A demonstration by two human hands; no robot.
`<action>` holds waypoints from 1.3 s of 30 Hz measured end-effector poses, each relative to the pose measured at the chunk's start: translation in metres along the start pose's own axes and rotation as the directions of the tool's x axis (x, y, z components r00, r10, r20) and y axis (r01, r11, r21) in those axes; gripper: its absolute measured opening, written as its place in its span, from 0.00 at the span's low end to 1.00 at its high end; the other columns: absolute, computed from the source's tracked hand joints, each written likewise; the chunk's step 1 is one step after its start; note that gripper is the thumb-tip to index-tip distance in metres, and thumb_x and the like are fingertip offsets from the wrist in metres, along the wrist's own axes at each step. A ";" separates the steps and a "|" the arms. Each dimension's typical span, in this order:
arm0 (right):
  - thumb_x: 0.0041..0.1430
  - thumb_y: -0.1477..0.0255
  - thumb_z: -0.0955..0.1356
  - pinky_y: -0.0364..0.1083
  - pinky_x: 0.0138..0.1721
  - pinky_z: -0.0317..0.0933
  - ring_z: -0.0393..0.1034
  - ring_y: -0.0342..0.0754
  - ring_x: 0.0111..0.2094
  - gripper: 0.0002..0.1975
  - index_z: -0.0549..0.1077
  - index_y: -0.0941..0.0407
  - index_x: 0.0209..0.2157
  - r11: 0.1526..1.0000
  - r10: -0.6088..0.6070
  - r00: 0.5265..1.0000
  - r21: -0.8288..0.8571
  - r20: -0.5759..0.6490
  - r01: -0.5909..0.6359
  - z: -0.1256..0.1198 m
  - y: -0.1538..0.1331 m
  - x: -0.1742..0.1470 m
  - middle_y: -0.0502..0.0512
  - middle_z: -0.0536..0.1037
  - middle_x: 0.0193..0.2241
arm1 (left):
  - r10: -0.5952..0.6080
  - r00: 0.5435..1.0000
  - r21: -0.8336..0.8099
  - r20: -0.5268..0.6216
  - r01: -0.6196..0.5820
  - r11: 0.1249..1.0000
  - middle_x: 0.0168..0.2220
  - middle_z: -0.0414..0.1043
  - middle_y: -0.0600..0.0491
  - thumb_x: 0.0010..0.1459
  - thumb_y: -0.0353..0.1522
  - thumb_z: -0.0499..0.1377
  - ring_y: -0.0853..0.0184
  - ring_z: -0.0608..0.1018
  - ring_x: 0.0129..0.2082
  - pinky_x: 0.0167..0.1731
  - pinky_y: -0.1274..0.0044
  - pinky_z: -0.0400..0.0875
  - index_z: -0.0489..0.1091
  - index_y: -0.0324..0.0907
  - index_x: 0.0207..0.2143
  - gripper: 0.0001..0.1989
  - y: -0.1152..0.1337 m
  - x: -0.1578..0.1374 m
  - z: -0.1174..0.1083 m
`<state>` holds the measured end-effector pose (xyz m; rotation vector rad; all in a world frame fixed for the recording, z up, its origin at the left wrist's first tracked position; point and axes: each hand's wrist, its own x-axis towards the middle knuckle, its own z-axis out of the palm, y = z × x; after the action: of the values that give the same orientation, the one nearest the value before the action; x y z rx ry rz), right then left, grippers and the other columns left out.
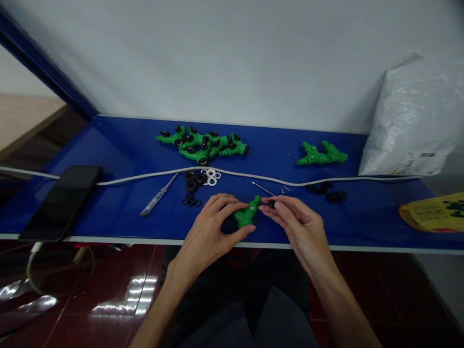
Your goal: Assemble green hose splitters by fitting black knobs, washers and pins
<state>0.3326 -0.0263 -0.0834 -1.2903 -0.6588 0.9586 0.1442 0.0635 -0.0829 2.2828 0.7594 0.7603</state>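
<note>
My left hand is closed round a green Y-shaped hose connector near the front edge of the blue shelf. Just to its right, my right hand pinches a small black valve knob beside one branch of the connector; the two look close, and whether they touch I cannot tell. A thin metal shaft sticks out beyond the right fingers, its other end hidden. Two tiny screws lie behind that hand. Left of the connector are black rings, small O-rings and white washers.
Several green connectors with black knobs lie at the back; others without knobs sit right. Loose black knobs, a clear-handled screwdriver, a phone, a white cable, a plastic bag and a yellow container surround them.
</note>
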 end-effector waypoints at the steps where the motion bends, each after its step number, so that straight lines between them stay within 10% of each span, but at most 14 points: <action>1: 0.59 0.66 0.75 0.55 0.55 0.72 0.81 0.52 0.46 0.08 0.79 0.53 0.40 0.997 0.041 0.999 0.063 -0.007 -0.041 0.000 -0.001 0.001 0.55 0.85 0.42 | -0.001 1.000 0.000 -0.002 0.001 1.000 0.51 0.76 0.49 0.62 0.42 0.65 0.58 0.73 0.55 0.57 0.63 0.71 0.74 0.46 0.52 0.19 0.000 0.000 0.000; 7: 0.54 0.67 0.77 0.53 0.53 0.74 0.81 0.53 0.45 0.10 0.77 0.53 0.36 0.931 0.263 0.964 0.271 -0.027 -0.246 -0.002 -0.003 0.009 0.56 0.86 0.38 | -0.001 1.000 -0.001 -0.022 0.001 1.000 0.50 0.76 0.48 0.61 0.43 0.65 0.58 0.74 0.55 0.56 0.60 0.72 0.74 0.46 0.52 0.19 -0.001 -0.001 0.002; 18: 0.56 0.65 0.76 0.48 0.58 0.71 0.78 0.53 0.52 0.11 0.82 0.54 0.39 0.918 0.287 0.958 0.279 0.020 -0.281 0.001 -0.007 0.010 0.56 0.84 0.45 | 0.004 1.000 0.005 -0.014 -0.004 1.000 0.51 0.76 0.49 0.61 0.42 0.65 0.59 0.74 0.55 0.56 0.64 0.71 0.74 0.46 0.52 0.19 0.000 -0.001 0.001; 27: 0.53 0.64 0.78 0.52 0.40 0.76 0.80 0.50 0.32 0.16 0.80 0.54 0.42 0.978 -0.007 0.999 -0.207 -0.038 -0.001 0.013 -0.007 0.003 0.54 0.84 0.34 | -0.009 1.000 0.004 -0.009 0.009 1.000 0.49 0.76 0.50 0.59 0.42 0.67 0.60 0.74 0.52 0.53 0.66 0.72 0.73 0.46 0.52 0.20 -0.001 -0.001 0.000; 33: 0.58 0.63 0.75 0.49 0.41 0.72 0.77 0.49 0.34 0.10 0.79 0.51 0.41 0.642 -0.400 0.906 -0.664 0.137 0.384 0.024 -0.006 0.003 0.51 0.82 0.34 | -0.016 1.000 0.004 -0.001 0.016 1.000 0.49 0.76 0.50 0.58 0.43 0.68 0.59 0.73 0.51 0.52 0.66 0.72 0.73 0.45 0.52 0.22 -0.003 -0.001 0.001; 39: 0.63 0.68 0.72 0.47 0.38 0.70 0.74 0.46 0.32 0.07 0.78 0.54 0.42 0.440 -0.474 0.818 -0.717 0.326 0.541 0.028 -0.009 0.007 0.53 0.79 0.35 | -0.023 1.000 -0.005 -0.004 0.023 1.000 0.48 0.75 0.50 0.58 0.42 0.68 0.60 0.73 0.50 0.52 0.66 0.72 0.73 0.45 0.53 0.23 -0.004 -0.002 0.002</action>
<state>0.3139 -0.0066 -0.0695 -1.6575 -1.5669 0.1481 0.1431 0.0644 -0.0876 2.2650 0.7837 0.7553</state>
